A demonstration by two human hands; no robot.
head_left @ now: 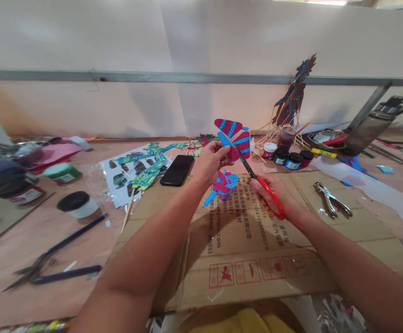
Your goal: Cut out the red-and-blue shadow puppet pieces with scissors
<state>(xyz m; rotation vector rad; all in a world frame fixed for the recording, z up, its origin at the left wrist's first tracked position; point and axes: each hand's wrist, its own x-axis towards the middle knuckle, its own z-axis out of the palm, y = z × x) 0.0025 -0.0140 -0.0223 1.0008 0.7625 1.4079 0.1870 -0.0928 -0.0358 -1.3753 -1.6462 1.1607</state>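
A cluster of small paint jars [288, 156] with dark and white lids stands just beyond the far edge of the flattened cardboard sheet [257, 249]; what is in them cannot be seen, though one taller jar behind holds a dark red liquid. Left of the cardboard, a white tub with a black lid [76, 203] and a green-lidded tub [61, 172] sit shut on the desk [31, 240]. The cardboard covers the middle of the desk, its near edge hanging over the person's lap, and most of its printed face is bare. Above the cardboard's far half, the left hand [211, 162] is raised, forearm slanting up from the near left, its grip pinched closed on the lower edge of a red-and-blue painted cutout [234, 136]. The right hand [274, 196] comes in from the near right, its grip closed through the loops of the red-handled scissors [262, 187], whose blades meet the cutout. Pink and blue offcuts [224, 184] lie on the cardboard below the cutout. A metal hole punch [331, 200] lies on the cardboard's right part, a black phone [177, 169] just off its far left corner.
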